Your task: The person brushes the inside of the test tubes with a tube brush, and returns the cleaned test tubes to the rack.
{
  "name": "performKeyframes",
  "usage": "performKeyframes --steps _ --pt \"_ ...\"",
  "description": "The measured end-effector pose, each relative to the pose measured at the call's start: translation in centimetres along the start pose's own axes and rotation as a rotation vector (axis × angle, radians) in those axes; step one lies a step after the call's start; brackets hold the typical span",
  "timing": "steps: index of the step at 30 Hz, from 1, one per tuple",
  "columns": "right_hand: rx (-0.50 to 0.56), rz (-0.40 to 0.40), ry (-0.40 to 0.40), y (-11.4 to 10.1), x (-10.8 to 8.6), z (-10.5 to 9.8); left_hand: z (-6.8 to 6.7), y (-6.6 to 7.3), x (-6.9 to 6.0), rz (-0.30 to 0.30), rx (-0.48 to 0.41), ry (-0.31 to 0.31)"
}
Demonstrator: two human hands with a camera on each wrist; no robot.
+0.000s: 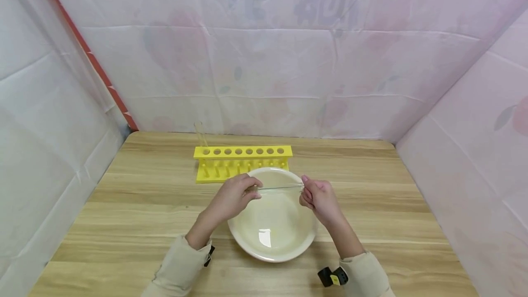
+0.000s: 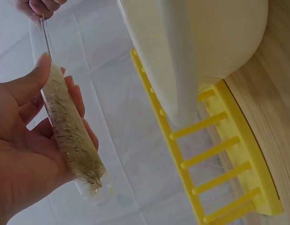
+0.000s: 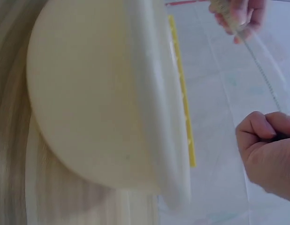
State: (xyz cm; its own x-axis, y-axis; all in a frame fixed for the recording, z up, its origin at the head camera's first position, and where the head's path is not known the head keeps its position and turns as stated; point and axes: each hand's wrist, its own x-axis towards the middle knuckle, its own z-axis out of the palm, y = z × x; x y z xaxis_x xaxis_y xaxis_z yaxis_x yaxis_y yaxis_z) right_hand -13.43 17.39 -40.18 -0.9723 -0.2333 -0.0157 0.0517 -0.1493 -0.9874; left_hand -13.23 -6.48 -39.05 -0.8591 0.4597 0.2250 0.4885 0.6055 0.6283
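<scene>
Above the cream basin (image 1: 272,223), my left hand (image 1: 237,196) holds a clear glass test tube (image 2: 99,196) with fingers and thumb curled round it. Pale bristles of a test tube brush (image 2: 72,126) fill the tube's closed end in the left wrist view. The brush's twisted wire (image 1: 280,188) runs along the tube toward my right hand (image 1: 321,198). That hand grips the wire's end near the tube's mouth, with its fingers curled. In the head view the tube lies nearly level, and my left fingers hide the bristles.
Behind the basin stands a yellow test tube rack (image 1: 243,151), partly covered by the basin's rim. Another test tube (image 1: 200,134) leans in its leftmost hole. All sits on a wooden table (image 1: 144,205) with white printed sheets (image 1: 264,68) at the back and sides.
</scene>
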Motion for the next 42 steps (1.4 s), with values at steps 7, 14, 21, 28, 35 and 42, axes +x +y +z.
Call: performKeyframes --steps 7,14,21,28,35,42 --pt "0.115 0.192 0.05 -0.7 0.1 0.3 0.3 -0.2 -0.1 0.045 0.038 0.043" --pt "0.029 -0.071 -0.03 0.1 0.1 0.1 -0.3 -0.5 -0.1 -0.026 -0.105 -0.042" --pt "-0.038 -0.174 -0.06 0.7 0.1 -0.1 -0.4 -0.8 -0.1 -0.022 -0.142 -0.093" --pt "0.123 0.162 0.062 -0.4 0.2 0.2 0.2 -0.8 -0.1 0.034 -0.007 0.01" --pt "0.162 0.25 0.104 -0.8 0.1 0.3 0.5 -0.9 -0.2 0.069 0.011 0.05" --pt "0.037 -0.063 -0.001 0.4 0.0 -0.2 0.2 -1.0 -0.2 0.049 -0.06 0.001"
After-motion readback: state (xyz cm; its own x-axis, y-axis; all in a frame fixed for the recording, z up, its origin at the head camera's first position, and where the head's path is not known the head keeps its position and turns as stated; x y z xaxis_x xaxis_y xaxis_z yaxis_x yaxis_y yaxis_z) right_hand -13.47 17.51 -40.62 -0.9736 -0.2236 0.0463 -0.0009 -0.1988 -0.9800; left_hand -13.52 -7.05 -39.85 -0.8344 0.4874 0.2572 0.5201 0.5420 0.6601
